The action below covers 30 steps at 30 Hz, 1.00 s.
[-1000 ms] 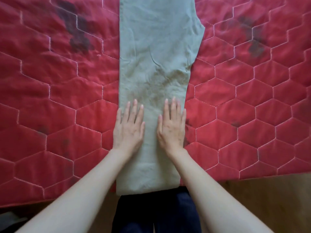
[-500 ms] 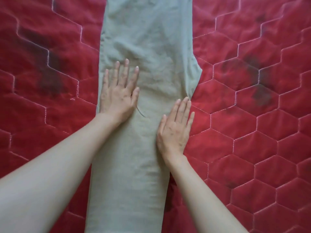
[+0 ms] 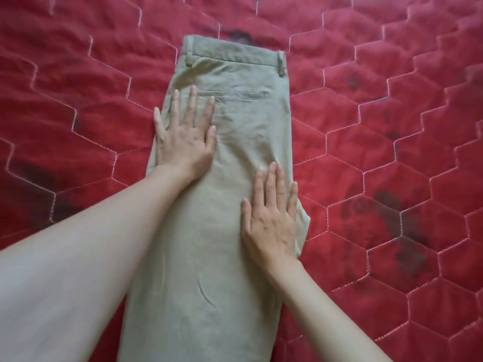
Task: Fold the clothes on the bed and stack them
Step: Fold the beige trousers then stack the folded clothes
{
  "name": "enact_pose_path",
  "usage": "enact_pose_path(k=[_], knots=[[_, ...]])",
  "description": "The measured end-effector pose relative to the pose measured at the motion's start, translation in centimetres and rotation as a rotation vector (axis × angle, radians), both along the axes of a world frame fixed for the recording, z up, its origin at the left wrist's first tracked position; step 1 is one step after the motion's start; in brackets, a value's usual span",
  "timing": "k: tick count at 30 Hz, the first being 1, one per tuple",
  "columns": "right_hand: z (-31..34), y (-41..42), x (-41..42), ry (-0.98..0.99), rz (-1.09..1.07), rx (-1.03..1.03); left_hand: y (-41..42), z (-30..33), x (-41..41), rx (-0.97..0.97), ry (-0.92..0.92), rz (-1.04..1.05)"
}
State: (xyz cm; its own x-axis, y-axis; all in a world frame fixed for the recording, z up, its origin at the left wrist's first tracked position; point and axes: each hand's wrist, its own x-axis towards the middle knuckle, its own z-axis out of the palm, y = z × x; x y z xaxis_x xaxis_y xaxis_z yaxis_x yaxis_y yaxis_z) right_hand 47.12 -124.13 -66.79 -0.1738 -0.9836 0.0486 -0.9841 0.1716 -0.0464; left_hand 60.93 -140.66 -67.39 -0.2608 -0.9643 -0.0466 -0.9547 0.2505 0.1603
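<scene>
Khaki trousers (image 3: 235, 158) laid lengthwise on red quilted bedspread (image 3: 392, 152), waistband far, left hand (image 3: 184, 142) pressed flat with fingers spread, right hand (image 3: 271, 220) flattened nearer, at right edge, nothing gripped

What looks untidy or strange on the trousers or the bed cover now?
A curved crease remains in the trousers leg, nearer the person than both flat hands. The crotch flap sticks out past the right hand. Dark blotches mark the red quilt.

pale khaki-green trousers (image 3: 235, 142) on a red bedcover (image 3: 392, 152) quilted in white-stitched hexagons, with dark blotches.
</scene>
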Motion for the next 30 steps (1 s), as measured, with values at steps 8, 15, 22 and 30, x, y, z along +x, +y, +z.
enact_pose_path(k=[8,15,22,30], knots=[[0.6,-16.4,-0.4,0.028,0.191,0.157,-0.2,-0.6,0.2,-0.023,0.051,-0.010],[0.7,-15.9,-3.0,-0.167,-0.168,0.082,-0.3,-0.8,0.2,-0.009,0.040,-0.005],[1.2,-11.2,-3.2,-0.165,-0.261,0.030,0.4,0.7,1.6,0.003,0.140,0.104],[1.2,-12.1,-2.8,-0.245,-0.301,-0.086,0.5,3.4,4.2,0.158,0.372,0.246]])
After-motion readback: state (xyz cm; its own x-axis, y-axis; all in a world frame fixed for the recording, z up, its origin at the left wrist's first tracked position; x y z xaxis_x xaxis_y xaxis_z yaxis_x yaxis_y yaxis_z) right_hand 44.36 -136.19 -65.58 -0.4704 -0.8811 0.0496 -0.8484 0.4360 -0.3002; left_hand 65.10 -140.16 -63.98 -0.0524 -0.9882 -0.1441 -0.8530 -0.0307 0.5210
